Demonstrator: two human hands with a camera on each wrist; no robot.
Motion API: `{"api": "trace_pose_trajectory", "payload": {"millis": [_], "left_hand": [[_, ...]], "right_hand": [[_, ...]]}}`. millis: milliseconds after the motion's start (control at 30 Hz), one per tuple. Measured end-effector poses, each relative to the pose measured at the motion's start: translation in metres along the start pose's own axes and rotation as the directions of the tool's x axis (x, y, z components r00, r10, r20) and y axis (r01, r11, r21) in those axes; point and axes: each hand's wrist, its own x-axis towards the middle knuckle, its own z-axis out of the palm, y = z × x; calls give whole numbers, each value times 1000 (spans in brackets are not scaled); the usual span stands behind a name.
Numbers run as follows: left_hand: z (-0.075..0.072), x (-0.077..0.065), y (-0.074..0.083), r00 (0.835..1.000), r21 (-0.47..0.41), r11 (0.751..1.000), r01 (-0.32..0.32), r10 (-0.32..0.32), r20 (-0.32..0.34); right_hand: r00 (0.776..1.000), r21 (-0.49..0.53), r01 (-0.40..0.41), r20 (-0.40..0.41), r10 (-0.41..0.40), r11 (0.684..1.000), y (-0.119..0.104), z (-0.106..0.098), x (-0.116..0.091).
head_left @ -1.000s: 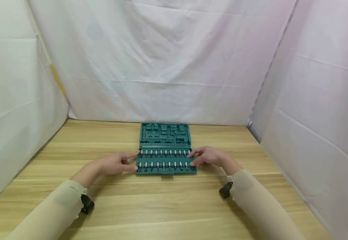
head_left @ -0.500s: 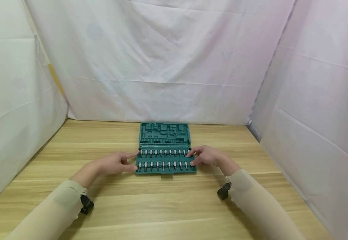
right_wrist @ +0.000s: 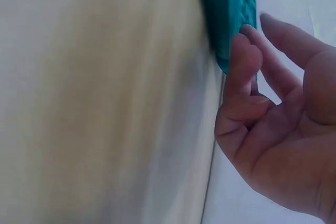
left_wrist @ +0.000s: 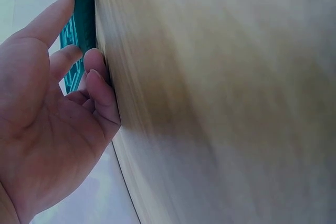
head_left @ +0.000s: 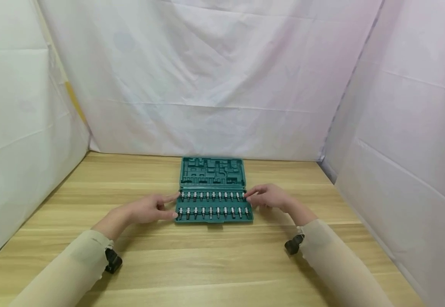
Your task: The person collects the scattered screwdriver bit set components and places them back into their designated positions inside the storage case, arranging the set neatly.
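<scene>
A green plastic case (head_left: 212, 203) lies opened flat on the table, its lid of moulded recesses (head_left: 212, 171) folded back. Two rows of silver bit sockets (head_left: 211, 212) with dark tips fill the near half. My left hand (head_left: 145, 209) rests thumb and index finger against the case's left edge; its other fingers are curled in beside it. On the opposite side, my right hand (head_left: 271, 196) has its index fingertip at the last socket of the back row. In the right wrist view, its thumb (right_wrist: 291, 35) stands apart from the case.
The wooden table (head_left: 207, 264) runs to a white cloth backdrop (head_left: 215, 76) behind the case. White sheets also hang at the left (head_left: 7, 106) and right (head_left: 406, 149). Each wrist wears a small black camera.
My right hand has drawn slightly right and back, its thumb leaving the right end of the front row and uncovering the last socket there. The left hand keeps its place.
</scene>
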Motion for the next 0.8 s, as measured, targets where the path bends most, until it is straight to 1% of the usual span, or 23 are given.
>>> {"api": "trace_pose_trajectory", "payload": {"millis": [67, 200, 400, 500, 600, 733, 800], "left_hand": [[0, 0, 1, 1000, 0, 1000, -2, 2, -2], [0, 0, 2, 1000, -6, 1000, 0, 0, -7], [1, 0, 3, 1000, -3, 1000, 9, -9, -11], [2, 2, 3, 1000, 0, 1000, 13, -13, -10], [2, 3, 2, 1000, -1, 1000, 4, -4, -7], [1, 3, 0, 1000, 2, 1000, -5, 5, -4], [0, 3, -1, 1000, -3, 1000, 0, 0, -7]], "right_hand": [[999, 19, -9, -46, 9, 1000, 0, -7, 1], [991, 77, -36, -126, 46, 996, -3, -19, 11], [982, 196, -15, -180, 51, 980, -6, -32, 28], [980, 273, 10, -194, 45, 962, -8, -36, 35], [976, 356, 23, -211, 57, 934, -10, -37, 43], [978, 431, 25, -200, 68, 902, -12, -35, 56], [980, 460, 26, -188, 68, 888, -13, -32, 63]]}}
